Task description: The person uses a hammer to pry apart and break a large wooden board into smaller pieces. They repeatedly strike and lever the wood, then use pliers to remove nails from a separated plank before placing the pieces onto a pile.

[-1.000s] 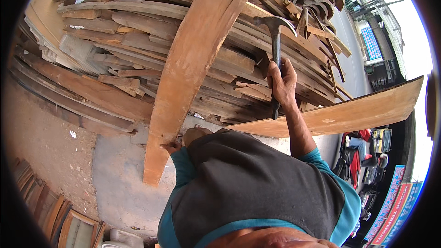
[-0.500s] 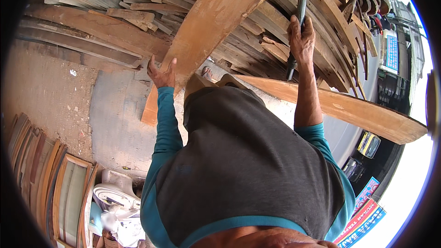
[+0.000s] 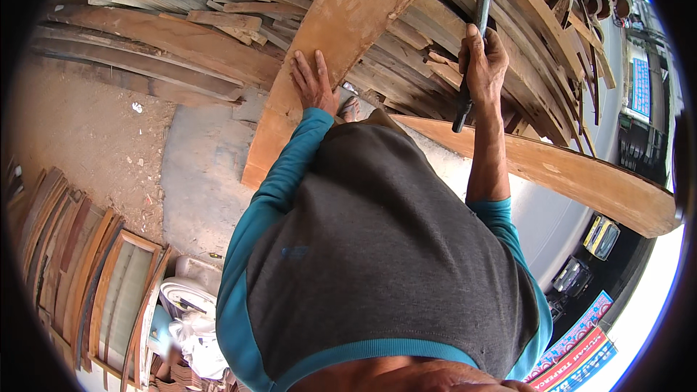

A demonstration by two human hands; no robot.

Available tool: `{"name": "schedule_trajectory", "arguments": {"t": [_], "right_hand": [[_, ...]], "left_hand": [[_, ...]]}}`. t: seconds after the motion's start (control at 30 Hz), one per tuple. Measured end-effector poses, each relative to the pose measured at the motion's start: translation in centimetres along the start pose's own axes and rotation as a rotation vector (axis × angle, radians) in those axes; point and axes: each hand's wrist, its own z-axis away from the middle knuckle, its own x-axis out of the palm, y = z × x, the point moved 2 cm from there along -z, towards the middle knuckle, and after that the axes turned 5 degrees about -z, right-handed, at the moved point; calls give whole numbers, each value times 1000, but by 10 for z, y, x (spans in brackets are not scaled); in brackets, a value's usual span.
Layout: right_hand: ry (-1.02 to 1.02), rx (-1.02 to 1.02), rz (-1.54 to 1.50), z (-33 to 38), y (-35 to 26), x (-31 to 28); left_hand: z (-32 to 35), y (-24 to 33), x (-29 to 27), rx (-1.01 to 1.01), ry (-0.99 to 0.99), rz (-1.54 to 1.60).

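A wide reddish-brown wooden plank [image 3: 363, 11] slants from the top middle down toward my left side. My left hand [image 3: 315, 86] lies flat on its face, fingers stretched out and slightly spread. In my right hand [image 3: 485, 65] is a claw hammer [image 3: 481, 7], gripped round its handle with the metal head up and the dark grip end pointing down. The hammer head is close to the plank's far right edge; whether they touch I cannot tell. A second long board [image 3: 566, 174] runs behind my right forearm out to the right.
Stacked timber [image 3: 406, 80] fills the far side behind the plank. Wooden window frames [image 3: 120, 297] lean at the lower left, beside a pile of white items [image 3: 196, 334]. A grey slab [image 3: 200, 167] lies on the dusty ground. On the right is a road with parked vehicles [image 3: 601, 237].
My left hand has moved right from the plank's left edge and now rests flat on its face. My right hand still holds the hammer in nearly the same place.
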Motion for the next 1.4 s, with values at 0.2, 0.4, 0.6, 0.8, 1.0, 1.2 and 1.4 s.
{"name": "schedule_trajectory", "arguments": {"t": [0.2, 0.4, 0.6, 0.8, 1.0, 1.2, 1.4], "right_hand": [[5, 67, -147, 29, 39, -6], [-34, 135, -265, 41, 75, -1], [-74, 160, -320, 36, 86, 0], [-62, 187, -303, 40, 110, -11], [-67, 183, -374, 35, 110, -15], [-270, 196, -278, 25, 82, 6], [-443, 127, -311, 21, 35, 59]], "left_hand": [[5, -29, -65, 46, -245, 333], [-3, -105, -133, -121, -186, 266], [-20, -139, -140, -169, -207, 239], [-22, -141, -141, -189, -242, 272], [-17, -141, -128, -172, -93, 250], [-7, -109, -136, -261, -73, 252], [30, -81, -99, -284, 131, 335]]}}
